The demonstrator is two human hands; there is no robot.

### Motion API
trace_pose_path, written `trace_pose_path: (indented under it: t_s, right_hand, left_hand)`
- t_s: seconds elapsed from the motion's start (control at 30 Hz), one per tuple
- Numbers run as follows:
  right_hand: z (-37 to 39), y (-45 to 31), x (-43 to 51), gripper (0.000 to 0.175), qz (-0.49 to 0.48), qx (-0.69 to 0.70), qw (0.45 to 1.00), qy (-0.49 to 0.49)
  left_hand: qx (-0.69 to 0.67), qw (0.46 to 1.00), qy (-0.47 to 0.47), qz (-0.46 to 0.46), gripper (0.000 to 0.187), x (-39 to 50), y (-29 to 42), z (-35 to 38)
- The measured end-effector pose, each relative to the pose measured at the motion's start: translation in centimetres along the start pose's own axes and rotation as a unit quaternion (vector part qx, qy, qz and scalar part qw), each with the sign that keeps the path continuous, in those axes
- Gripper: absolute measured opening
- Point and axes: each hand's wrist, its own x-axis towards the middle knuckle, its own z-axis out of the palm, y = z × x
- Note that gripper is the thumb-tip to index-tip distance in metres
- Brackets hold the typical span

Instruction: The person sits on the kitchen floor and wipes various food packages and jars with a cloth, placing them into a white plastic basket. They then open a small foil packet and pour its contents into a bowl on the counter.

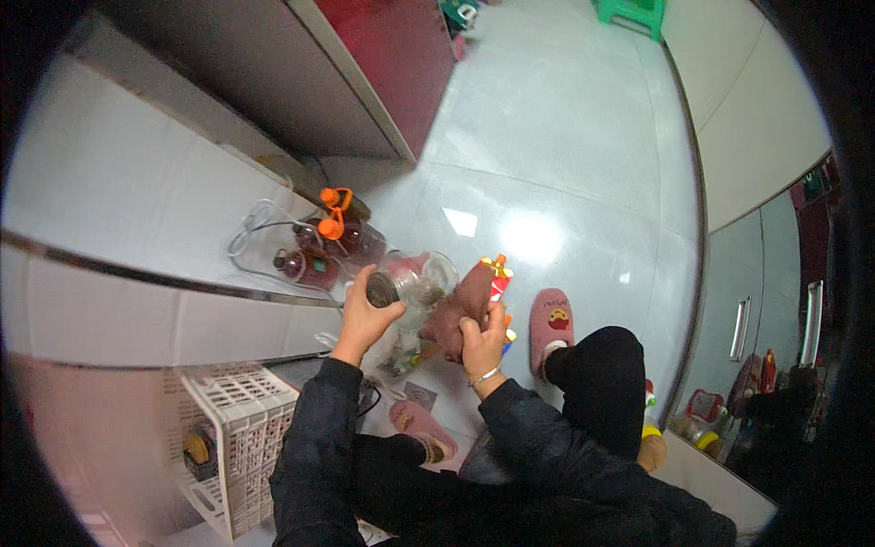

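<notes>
My left hand [369, 314] grips the dark lid [381, 290] of a clear jar [409, 290], held above the floor. In my right hand [482, 335] is a brown cloth [459, 308], bunched between thumb and fingers to the right of the jar. Behind the cloth stands a bottle with an orange cap and a red label [500, 279]. Another clear round container [439, 271] shows just beyond the jar; whether they touch I cannot tell. What lies directly beneath my hands is partly hidden.
Large bottles with orange caps [331, 228] and a dark bottle [304, 267] stand by the wall at left, near a looped cable [246, 239]. A white plastic basket [249, 437] is at lower left. A green stool [632, 14] stands far off. My feet wear pink slippers [552, 318].
</notes>
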Motion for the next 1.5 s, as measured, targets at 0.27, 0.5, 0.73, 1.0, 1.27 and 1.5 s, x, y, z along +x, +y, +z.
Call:
trace_pose_path:
  t_s: [0.27, 0.5, 0.73, 1.0, 1.27, 1.5]
  right_hand:
    - [3.9, -13.1, -2.6, 0.041, -0.484, -0.249, 0.811, -0.214]
    - [4.9, -13.0, 1.7, 0.026, -0.472, -0.193, 0.848, -0.14]
    - [5.0, -12.6, 5.1, 0.027, 0.216, 0.248, 0.9, -0.287]
    - [5.1, -14.2, 5.8, 0.052, 0.341, 0.303, 0.791, -0.408]
    - [4.7, -12.4, 6.6, 0.056, 0.379, 0.307, 0.764, -0.422]
    - [4.4, -12.5, 6.2, 0.05, 0.355, 0.281, 0.798, -0.398]
  left_hand:
    - [-0.235, 0.967, 0.102, -0.011, 0.065, -7.1, 3.3, -4.4]
    - [-0.36, 0.921, 0.149, 0.021, 0.067, -9.8, 4.1, -7.1]
    - [-0.52, 0.842, 0.13, 0.058, 0.08, -10.3, 4.4, -8.6]
    - [-0.573, 0.815, 0.078, 0.027, 0.082, -9.2, 4.7, -7.6]
    - [-0.564, 0.824, 0.033, 0.043, 0.087, -9.4, 4.3, -7.5]
    - [-0.547, 0.834, 0.026, 0.062, 0.088, -10.2, 5.1, -7.9]
